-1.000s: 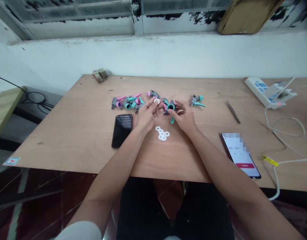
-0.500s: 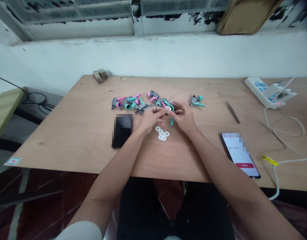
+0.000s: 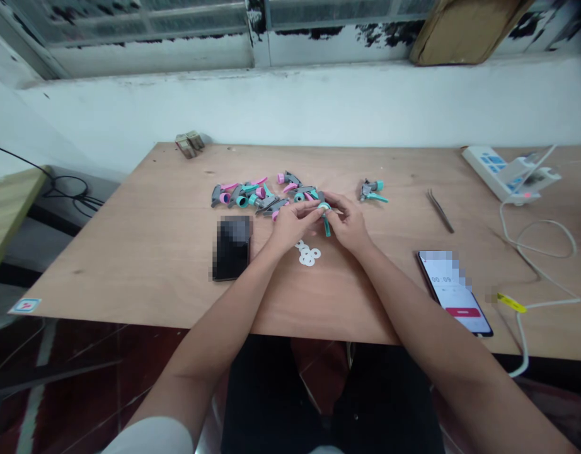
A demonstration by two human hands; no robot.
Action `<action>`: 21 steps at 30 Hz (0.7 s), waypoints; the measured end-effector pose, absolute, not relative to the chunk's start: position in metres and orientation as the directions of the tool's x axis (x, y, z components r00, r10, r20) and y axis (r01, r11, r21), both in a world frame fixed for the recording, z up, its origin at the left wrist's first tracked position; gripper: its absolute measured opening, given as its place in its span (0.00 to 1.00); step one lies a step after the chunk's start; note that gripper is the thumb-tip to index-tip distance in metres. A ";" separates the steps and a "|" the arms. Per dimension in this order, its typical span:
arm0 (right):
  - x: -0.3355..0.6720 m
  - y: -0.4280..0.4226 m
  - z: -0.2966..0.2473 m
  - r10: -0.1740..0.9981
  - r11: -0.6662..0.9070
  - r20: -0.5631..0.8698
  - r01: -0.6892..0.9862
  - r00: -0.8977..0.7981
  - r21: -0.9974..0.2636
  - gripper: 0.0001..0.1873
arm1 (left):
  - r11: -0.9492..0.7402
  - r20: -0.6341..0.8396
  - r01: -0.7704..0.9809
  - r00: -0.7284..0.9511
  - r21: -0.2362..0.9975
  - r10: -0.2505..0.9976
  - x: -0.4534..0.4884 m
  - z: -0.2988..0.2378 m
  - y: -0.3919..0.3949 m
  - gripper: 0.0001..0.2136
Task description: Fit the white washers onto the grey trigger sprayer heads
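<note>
My left hand [image 3: 290, 227] and my right hand [image 3: 348, 224] meet at the middle of the wooden table [image 3: 130, 265]. Their fingertips pinch a plastic sprayer part with a teal ring [image 3: 324, 207], whose teal stem points down between them. A pale disc seems seated in the ring, though it is hard to make out. Just below my left hand lies a small pile of white washers [image 3: 307, 255]. To the left, grey, pink and teal sprayer parts [image 3: 243, 197] lie heaped, and another sprayer part [image 3: 372, 190] lies alone to the right.
A black phone [image 3: 231, 248] lies left of my hands, with a timer phone [image 3: 454, 293] and steel tweezers [image 3: 440, 211] to the right. A power strip [image 3: 496, 170] and white cable [image 3: 522, 243] occupy the right side. The table's near edge runs below my forearms.
The white washer has passed from my left fingertips to the teal ring. My hands have drawn closer around the part, which has risen slightly from the table.
</note>
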State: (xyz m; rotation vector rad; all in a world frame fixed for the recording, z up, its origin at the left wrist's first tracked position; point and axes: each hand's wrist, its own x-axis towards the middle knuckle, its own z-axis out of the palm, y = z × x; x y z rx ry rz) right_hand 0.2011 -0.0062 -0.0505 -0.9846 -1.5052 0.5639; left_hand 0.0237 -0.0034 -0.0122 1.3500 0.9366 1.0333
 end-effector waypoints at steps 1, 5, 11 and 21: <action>0.201 -0.006 -0.051 0.834 0.516 0.549 0.277 0.056 -0.811 0.29 | -0.048 0.056 -0.032 0.303 0.998 0.951 0.024 -0.012 -0.004 0.23; 0.201 -0.005 -0.053 0.841 0.499 0.537 0.296 0.058 -0.814 0.28 | -0.067 0.073 -0.033 0.305 0.997 0.949 0.027 -0.012 -0.004 0.24; 0.201 -0.005 -0.055 0.839 0.513 0.542 0.267 0.045 -0.816 0.26 | -0.195 0.194 -0.025 0.295 0.980 0.936 0.029 -0.023 0.001 0.20; 0.197 -0.008 -0.051 0.819 0.532 0.573 0.327 0.036 -0.781 0.24 | -0.365 0.327 0.179 0.210 0.914 0.922 0.029 -0.025 -0.001 0.15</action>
